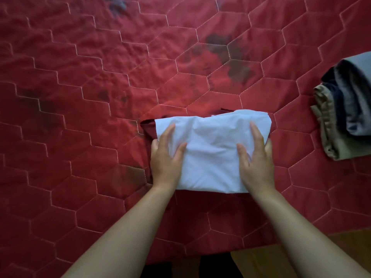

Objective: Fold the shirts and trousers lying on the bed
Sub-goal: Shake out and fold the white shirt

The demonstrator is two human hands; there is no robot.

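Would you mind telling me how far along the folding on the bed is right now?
Done: a stack of folded trousers sits at the right edge. In hand: the left hand and right hand rest on a folded white shirt, which lies on a dark red garment. No unfolded clothes show on the red quilt.

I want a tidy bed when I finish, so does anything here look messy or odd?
Dark blotches mark the red quilt beyond the folded white garment, like stains or fading. A dark red garment pokes out unevenly beneath it. The pile of folded clothes at right looks neat.
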